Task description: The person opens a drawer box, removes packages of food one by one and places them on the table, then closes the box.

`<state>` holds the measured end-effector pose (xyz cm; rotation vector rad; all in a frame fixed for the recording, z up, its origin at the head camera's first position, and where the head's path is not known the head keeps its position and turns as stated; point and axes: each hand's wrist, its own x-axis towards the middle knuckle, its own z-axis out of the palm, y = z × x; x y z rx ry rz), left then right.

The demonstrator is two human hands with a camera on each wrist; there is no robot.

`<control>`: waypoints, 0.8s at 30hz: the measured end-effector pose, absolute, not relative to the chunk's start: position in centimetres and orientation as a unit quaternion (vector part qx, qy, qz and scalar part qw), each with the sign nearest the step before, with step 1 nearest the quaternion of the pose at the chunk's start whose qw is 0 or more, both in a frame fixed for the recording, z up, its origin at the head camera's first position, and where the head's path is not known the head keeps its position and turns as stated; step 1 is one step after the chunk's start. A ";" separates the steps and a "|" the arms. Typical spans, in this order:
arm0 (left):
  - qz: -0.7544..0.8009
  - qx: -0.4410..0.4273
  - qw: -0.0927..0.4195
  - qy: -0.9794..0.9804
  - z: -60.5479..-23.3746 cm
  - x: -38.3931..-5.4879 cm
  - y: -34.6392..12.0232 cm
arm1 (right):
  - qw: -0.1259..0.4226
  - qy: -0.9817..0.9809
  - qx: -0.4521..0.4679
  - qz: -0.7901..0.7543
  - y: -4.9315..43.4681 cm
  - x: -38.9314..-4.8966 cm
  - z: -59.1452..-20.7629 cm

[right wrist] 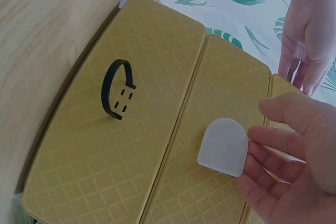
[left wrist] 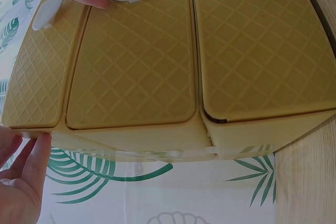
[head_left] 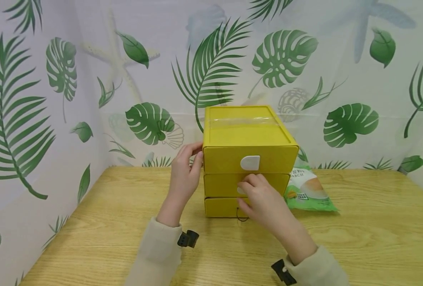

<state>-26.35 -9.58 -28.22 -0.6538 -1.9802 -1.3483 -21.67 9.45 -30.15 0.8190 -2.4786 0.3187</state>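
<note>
A yellow three-drawer box stands on the table, all its drawer fronts in line. My right hand is at the middle drawer, its bent fingertips at the edge of that drawer's white tab handle, seemingly tucked behind it; the thumb stays apart. Against the upper left side of the box rests my left hand, its fingers fairly straight in the left wrist view. The top drawer has another white tab. A black loop handle hangs on the bottom drawer.
A green and white starch bag leans at the right rear of the box. Clear tape crosses the box top. The wooden table ends at a leaf-printed backdrop.
</note>
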 end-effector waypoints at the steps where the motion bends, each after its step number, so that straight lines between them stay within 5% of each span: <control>1: -0.514 -0.249 0.323 -0.754 -28.2 -26.3 -9.6 | 0.255 -0.911 0.302 0.116 9.4 -21.7 -30.2; 24: -0.509 -0.251 0.327 -0.756 -28.3 -26.3 -9.6 | 0.264 -0.910 0.304 0.102 9.3 -21.4 -30.1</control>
